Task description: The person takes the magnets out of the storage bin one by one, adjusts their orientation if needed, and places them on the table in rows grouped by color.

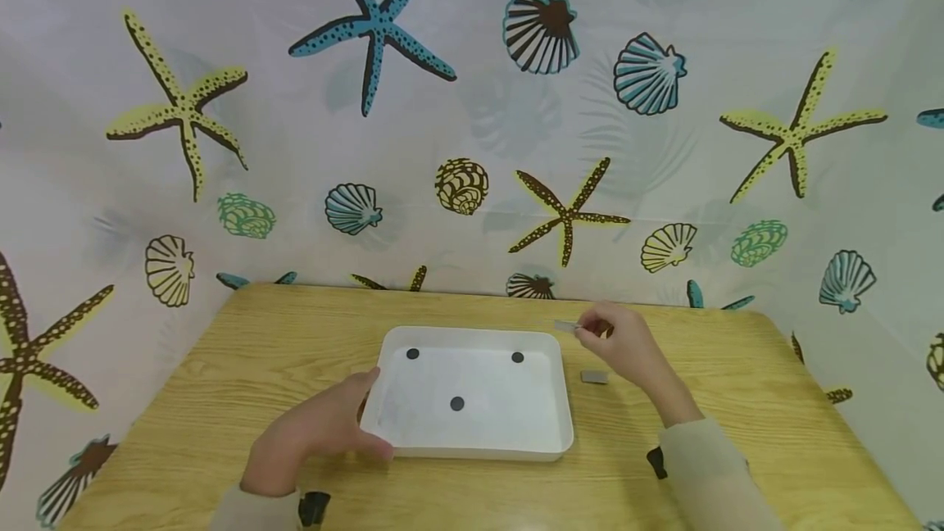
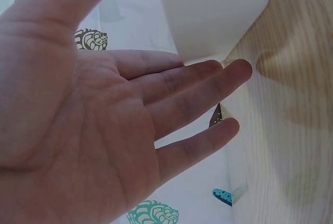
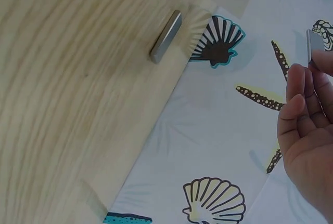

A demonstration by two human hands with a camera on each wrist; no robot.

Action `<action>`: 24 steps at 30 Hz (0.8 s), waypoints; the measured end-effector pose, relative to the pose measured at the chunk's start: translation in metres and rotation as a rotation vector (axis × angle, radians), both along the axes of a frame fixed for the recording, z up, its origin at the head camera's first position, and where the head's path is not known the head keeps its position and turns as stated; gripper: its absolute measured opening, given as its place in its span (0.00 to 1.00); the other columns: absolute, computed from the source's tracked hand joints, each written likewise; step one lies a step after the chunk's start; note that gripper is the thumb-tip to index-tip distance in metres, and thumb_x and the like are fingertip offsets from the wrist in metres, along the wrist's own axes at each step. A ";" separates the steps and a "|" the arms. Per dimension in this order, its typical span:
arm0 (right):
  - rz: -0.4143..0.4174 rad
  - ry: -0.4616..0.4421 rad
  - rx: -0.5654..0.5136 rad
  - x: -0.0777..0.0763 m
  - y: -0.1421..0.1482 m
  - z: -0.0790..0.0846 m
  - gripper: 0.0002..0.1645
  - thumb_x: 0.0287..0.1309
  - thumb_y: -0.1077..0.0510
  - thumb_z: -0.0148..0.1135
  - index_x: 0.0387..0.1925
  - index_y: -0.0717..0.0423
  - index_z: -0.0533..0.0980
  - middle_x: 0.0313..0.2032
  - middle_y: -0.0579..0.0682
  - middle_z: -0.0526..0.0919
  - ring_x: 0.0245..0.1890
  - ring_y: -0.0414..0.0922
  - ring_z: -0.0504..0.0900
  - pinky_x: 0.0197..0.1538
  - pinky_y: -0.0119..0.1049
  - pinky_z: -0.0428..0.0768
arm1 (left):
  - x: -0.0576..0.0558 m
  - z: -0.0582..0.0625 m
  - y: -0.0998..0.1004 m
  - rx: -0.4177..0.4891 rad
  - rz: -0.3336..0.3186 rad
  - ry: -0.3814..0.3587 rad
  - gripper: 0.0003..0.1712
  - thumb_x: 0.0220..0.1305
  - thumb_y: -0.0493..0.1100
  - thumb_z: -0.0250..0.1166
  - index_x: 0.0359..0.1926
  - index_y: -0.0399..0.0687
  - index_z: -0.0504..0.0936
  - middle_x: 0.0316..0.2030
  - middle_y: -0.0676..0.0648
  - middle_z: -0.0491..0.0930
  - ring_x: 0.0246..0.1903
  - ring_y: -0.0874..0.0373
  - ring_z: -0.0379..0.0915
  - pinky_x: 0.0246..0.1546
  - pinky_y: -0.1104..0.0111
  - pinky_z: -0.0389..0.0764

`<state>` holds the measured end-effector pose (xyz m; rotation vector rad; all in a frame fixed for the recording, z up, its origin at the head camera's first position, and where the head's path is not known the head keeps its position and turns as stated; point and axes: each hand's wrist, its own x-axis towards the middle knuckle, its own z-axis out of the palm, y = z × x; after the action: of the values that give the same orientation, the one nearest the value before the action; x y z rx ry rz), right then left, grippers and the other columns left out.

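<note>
A shallow white rectangular tray [image 1: 509, 424] lies on the table with three dark round discs inside; one disc [image 1: 457, 404] is nearest the front. At its left side is my left hand [image 1: 324, 420], the thumb by the near left corner and a fingertip at the left wall. In the left wrist view its fingers [image 2: 182, 104] stretch out fairly straight beside the tray's wall [image 2: 213, 16]. My right hand [image 1: 615, 338] pinches a small flat grey metal bar [image 1: 565, 325] between thumb and fingertips, raised beyond the tray's far right corner. A similar grey bar [image 1: 594, 377] lies below that hand.
The wood-grain table [image 1: 295, 318] backs onto a white curtain [image 1: 472, 121] printed with starfish and shells, which also hangs along both sides. Bare tabletop shows left and right of the tray. Each sleeve has a small black device [image 1: 313, 508] at the cuff.
</note>
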<state>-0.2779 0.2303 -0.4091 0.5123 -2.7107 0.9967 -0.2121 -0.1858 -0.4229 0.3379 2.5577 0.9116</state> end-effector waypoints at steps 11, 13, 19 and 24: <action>-0.060 -0.017 0.030 0.004 0.039 -0.007 0.03 0.67 0.59 0.67 0.36 0.53 0.85 0.34 0.49 0.86 0.34 0.41 0.79 0.42 0.37 0.80 | -0.001 -0.001 0.002 0.012 0.006 -0.013 0.76 0.44 0.55 0.86 0.79 0.27 0.46 0.78 0.27 0.53 0.77 0.33 0.54 0.74 0.39 0.62; -0.068 -0.014 0.040 0.005 0.045 -0.008 0.03 0.67 0.59 0.67 0.36 0.54 0.85 0.34 0.49 0.87 0.34 0.41 0.80 0.42 0.38 0.80 | -0.001 0.000 0.003 0.007 0.005 -0.008 0.76 0.44 0.55 0.85 0.79 0.27 0.47 0.78 0.27 0.54 0.76 0.33 0.56 0.74 0.39 0.63; -0.105 -0.029 0.073 0.008 0.065 -0.011 0.05 0.67 0.58 0.68 0.36 0.54 0.85 0.34 0.50 0.87 0.34 0.42 0.80 0.41 0.38 0.80 | -0.001 0.001 0.004 -0.001 0.009 -0.016 0.75 0.45 0.55 0.85 0.79 0.27 0.47 0.78 0.28 0.55 0.75 0.34 0.56 0.74 0.39 0.63; -0.136 -0.078 0.076 0.010 0.082 -0.017 0.06 0.68 0.57 0.67 0.38 0.56 0.85 0.37 0.52 0.86 0.35 0.43 0.79 0.40 0.38 0.79 | -0.001 0.002 0.004 -0.012 0.016 -0.027 0.75 0.45 0.55 0.85 0.79 0.28 0.47 0.78 0.27 0.54 0.76 0.34 0.56 0.74 0.39 0.62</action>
<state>-0.2678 0.3123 -0.4259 0.3031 -2.8177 0.8990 -0.2127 -0.1819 -0.4214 0.3001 2.5439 0.9005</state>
